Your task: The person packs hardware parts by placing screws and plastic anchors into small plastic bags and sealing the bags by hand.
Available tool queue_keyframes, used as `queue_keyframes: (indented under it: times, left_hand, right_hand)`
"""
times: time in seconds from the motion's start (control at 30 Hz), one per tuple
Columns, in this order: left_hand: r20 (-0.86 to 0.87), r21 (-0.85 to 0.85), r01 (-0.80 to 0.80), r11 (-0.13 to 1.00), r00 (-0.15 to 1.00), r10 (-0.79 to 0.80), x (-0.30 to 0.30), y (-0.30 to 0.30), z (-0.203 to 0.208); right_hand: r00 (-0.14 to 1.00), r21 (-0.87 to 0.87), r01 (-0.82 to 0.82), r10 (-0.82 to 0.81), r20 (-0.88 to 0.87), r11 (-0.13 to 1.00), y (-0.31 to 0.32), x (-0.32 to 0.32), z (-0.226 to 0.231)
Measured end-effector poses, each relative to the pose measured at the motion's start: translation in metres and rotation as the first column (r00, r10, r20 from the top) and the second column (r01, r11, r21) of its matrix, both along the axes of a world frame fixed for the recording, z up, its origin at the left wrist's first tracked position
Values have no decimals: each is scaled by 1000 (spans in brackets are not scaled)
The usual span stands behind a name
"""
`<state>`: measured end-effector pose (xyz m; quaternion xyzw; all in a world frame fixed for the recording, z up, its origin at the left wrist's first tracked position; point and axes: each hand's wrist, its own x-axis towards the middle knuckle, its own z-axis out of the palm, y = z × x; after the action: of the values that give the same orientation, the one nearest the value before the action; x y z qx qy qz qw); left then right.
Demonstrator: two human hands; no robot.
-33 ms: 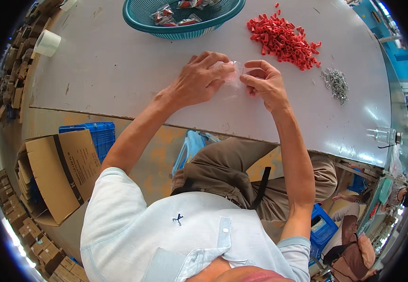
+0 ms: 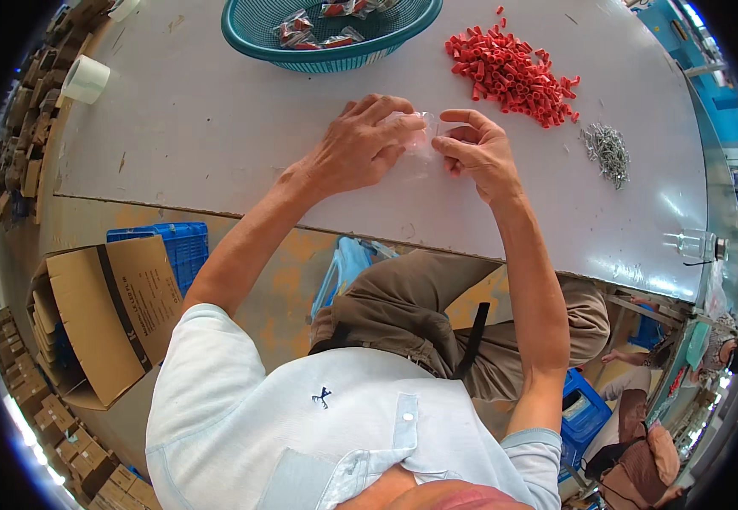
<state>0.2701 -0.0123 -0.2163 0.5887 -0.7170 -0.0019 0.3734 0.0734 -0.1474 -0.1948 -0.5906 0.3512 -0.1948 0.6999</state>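
A small clear plastic bag (image 2: 421,143) with something reddish showing through it is on the white table, between my hands. My left hand (image 2: 359,143) is closed on the bag's left side, its fingers bent over the top. At the bag's right edge, my right hand (image 2: 481,151) has its thumb pressed toward the curled fingers, the index finger arched above; whatever sits in that pinch is too small to make out. Beyond the right hand lies a heap of red plastic caps (image 2: 513,72). Farther right is a small pile of silver metal pieces (image 2: 607,153).
A teal basket (image 2: 335,58) holding several filled clear packets stands at the far side. A tape roll (image 2: 87,79) lies at the far left, a clear bottle (image 2: 698,246) at the right edge. An open cardboard box (image 2: 110,314) and blue crate (image 2: 186,251) stand below left. People sit at lower right.
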Motion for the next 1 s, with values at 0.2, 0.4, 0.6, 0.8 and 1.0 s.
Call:
queue_keyframes:
  times: [0.2,0.4,0.6,0.8,1.0]
  left_hand:
    - [19,36,16,999,1000,-17,-4,3,6]
    - [141,-71,-11,997,990,21,-4,4,17]
    - [-31,-167,17,986,999,-23,-45,-11,46]
    - [-326,90,223,971,927,-183,-107,-51,53]
    - [-363,118,399,909,869,-335,-131,-70,41]
  right_hand:
    - [998,61,-59,58,8,996,-8,-9,-4]
    - [998,24,60,-60,-13,998,-5,-37,6]
    - [989,-101,144,-140,53,984,8,-74,30]
    - [991,-447,82,-120,-57,891,14,-120,58]
    - [963,-707,-155,-53,-263,690,8,-145,75]
